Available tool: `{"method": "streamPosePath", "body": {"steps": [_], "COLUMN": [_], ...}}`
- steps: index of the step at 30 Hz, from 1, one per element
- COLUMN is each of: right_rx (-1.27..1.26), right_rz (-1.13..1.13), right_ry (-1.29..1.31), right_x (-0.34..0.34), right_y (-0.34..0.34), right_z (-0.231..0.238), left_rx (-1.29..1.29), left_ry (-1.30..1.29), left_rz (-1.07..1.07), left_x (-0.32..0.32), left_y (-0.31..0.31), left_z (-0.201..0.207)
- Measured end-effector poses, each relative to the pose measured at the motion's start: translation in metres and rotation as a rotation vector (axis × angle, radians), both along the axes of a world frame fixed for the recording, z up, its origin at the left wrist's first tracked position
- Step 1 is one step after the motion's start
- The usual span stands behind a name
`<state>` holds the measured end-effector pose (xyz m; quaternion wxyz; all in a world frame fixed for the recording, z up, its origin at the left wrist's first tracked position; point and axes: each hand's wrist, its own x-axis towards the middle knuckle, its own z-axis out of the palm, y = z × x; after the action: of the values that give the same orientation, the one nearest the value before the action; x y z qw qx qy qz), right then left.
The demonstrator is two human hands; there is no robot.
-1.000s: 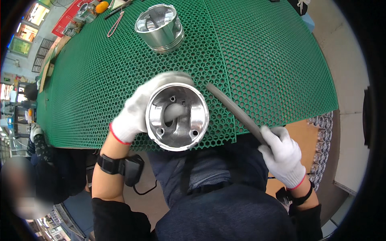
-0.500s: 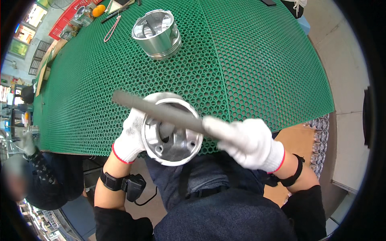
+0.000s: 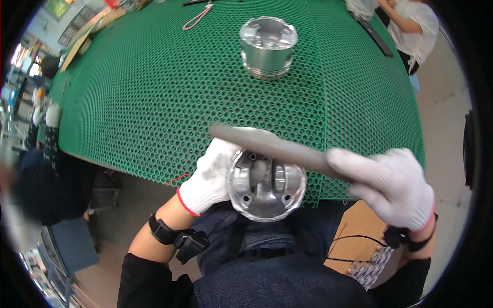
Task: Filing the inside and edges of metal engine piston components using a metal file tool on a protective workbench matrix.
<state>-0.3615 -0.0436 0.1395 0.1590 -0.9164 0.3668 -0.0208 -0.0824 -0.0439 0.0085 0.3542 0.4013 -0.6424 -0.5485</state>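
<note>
My left hand (image 3: 211, 172), in a white knit glove with a red cuff, is closed round the far left side of a shiny metal piston (image 3: 266, 203). The piston is held at the near edge of the table, its hollow side with bosses and small holes facing up. My right hand (image 3: 394, 182), gloved alike, grips the right end of a long grey file (image 3: 280, 149), slightly blurred. The file slants over the far rim of the piston, its free end above my left glove. Whether it touches the rim, I cannot tell.
A second piston (image 3: 268, 56) stands hollow side up on the green honeycomb mat (image 3: 169, 92). A pink loop (image 3: 197, 18) lies at the far edge, a dark bar (image 3: 377, 38) at far right. People are at far right and left. Cardboard (image 3: 354, 236) lies below.
The whole view has shifted, so the mat and second piston appear farther right. Both hands, the held piston and the file also appear farther right. The held piston's inside shows at a different turn.
</note>
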Motion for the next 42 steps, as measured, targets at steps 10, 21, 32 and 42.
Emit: {"method": "streamPosePath", "body": {"steps": [10,21,32,42], "right_rx": [0.026,0.127,0.239,0.218], "right_rz": [0.185,0.258,0.286,0.310], "right_ry": [0.141,0.262,0.209,0.326], "right_x": [0.074,0.068,0.047,0.059], "right_y": [-0.022,-0.013,-0.014,-0.008], "right_z": [0.017,0.034,0.029,0.029], "left_rx": [-0.183,-0.350,-0.520,-0.536], "left_ry": [0.009,-0.141,0.029,0.001], "left_rz": [0.054,-0.017,0.189,0.168], "left_x": [0.000,0.007,0.001,-0.005], "left_y": [0.001,0.002,0.007,0.004], "left_z": [-0.008,-0.008,-0.014,-0.007]}}
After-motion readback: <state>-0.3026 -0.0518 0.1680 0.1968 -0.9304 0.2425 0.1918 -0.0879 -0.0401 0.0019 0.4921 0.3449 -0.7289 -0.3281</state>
